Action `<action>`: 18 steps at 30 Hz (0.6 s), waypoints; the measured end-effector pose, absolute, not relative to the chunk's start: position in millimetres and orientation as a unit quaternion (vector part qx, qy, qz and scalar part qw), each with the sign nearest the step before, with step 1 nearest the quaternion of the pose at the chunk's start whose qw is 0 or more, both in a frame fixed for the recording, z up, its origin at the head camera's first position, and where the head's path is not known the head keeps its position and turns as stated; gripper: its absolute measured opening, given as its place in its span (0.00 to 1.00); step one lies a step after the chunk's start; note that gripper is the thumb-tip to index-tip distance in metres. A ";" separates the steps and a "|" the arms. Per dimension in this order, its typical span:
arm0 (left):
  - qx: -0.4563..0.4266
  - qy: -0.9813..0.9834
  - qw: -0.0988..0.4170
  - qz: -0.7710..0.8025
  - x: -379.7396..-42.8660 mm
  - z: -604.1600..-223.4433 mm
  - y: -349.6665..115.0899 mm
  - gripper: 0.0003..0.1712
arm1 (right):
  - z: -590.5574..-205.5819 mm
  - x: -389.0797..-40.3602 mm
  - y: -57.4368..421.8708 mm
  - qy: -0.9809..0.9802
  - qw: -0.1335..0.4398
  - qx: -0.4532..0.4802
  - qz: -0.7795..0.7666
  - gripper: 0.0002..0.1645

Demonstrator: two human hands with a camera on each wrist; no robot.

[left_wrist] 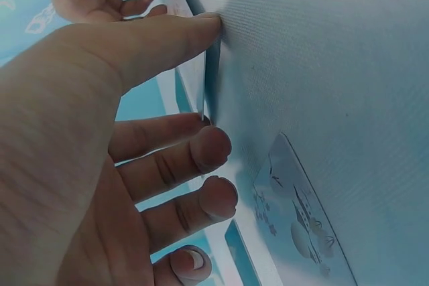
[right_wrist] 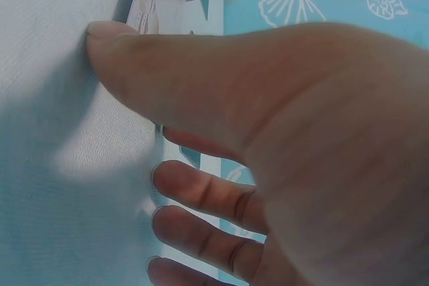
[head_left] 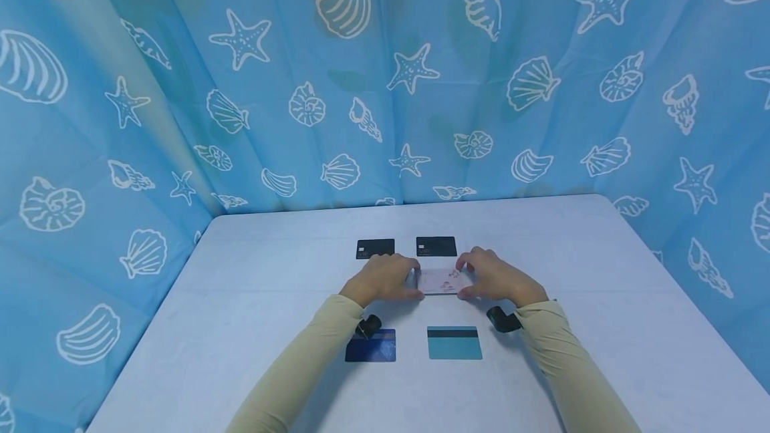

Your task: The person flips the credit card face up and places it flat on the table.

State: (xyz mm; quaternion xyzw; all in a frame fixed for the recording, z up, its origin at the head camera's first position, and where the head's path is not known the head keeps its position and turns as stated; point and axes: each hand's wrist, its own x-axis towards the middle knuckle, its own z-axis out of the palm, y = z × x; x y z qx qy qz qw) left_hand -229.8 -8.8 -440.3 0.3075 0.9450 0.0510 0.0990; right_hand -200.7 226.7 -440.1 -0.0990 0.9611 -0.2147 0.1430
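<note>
A pale pink card with a floral print is held between both hands, its face upward, close over the white table. My left hand grips its left side, thumb at the near corner and index finger at the far corner. Opposite, my right hand holds the right side the same way. The left wrist view shows the other left fingers loosely bent and apart from the card. A second pale card, printed with flowers and a building, lies on the table under the left hand, hidden in the head view.
Two black cards lie beyond the hands. Nearer lie a dark blue card, partly covered by the left wrist camera, and a teal striped card. A blue seashell curtain hangs behind the white table.
</note>
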 end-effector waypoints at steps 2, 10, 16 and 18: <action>0.308 0.945 0.099 0.052 -230.0 -440.6 -8.8 0.35 | -439.7 -200.4 226.8 0.961 0.144 -0.098 -0.214 0.32; 0.304 0.945 0.099 0.062 -230.1 -441.7 -9.8 0.34 | -438.8 -199.8 226.5 0.962 0.143 -0.091 -0.216 0.33; 0.302 0.945 0.102 0.069 -227.9 -440.8 -9.9 0.34 | -440.2 -198.9 226.7 0.961 0.141 -0.089 -0.222 0.32; 0.302 0.945 0.102 0.070 -227.1 -440.4 -9.9 0.34 | -440.1 -198.7 227.0 0.960 0.140 -0.090 -0.223 0.33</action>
